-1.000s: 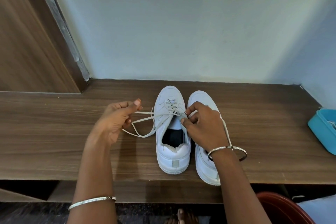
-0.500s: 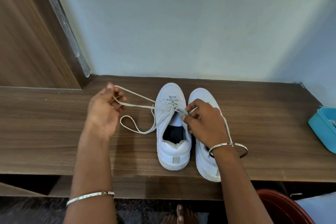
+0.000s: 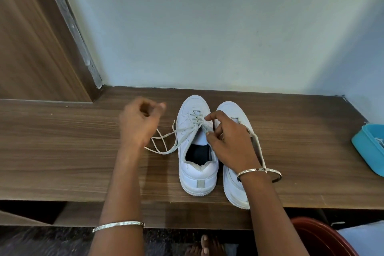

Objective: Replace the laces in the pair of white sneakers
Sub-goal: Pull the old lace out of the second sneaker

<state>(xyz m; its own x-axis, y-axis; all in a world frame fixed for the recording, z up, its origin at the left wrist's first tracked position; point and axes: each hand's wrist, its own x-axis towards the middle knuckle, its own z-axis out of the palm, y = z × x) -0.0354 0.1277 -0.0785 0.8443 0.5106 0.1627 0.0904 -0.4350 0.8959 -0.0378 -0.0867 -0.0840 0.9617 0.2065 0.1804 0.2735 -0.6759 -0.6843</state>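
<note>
Left hand (image 3: 141,122): raised above the counter (image 3: 62,151), just left of the sneakers, fingers curled in toward the palm. The hand is motion-blurred, so it cannot be told whether anything is gripped. A silver bangle (image 3: 118,225) is worn far down that forearm.

Right hand (image 3: 230,141): set over the gap between the two sneakers. Index finger and thumb are closed in a narrow pinch on the right edge of the eyelet row of the left-hand sneaker (image 3: 197,151), beside the tongue. Whether the lace is also caught in the pinch cannot be told. A second bangle (image 3: 259,171) hangs loose at this wrist.

Lace (image 3: 164,143): threaded in crossings through the upper eyelets of the left-hand sneaker. Its free lengths are laid slack on the counter to the left, looped, and pass out of sight behind the heel of the left hand.

Right-hand sneaker (image 3: 230,110): largely covered by the right hand and forearm. A second lace (image 3: 256,143) is draped from its eyelets down along the hand to the bangle.

Both sneakers are stood side by side, touching or nearly so, toes toward the pale wall (image 3: 207,27), heels at the counter's front edge.

Surroundings: a blue container (image 3: 367,147) is cut off at the counter's right end, well apart from the sneakers. A wooden panel (image 3: 31,48) is seen at the left. A red-brown tub (image 3: 320,239) and bare toes (image 3: 207,245) are seen below the counter.
</note>
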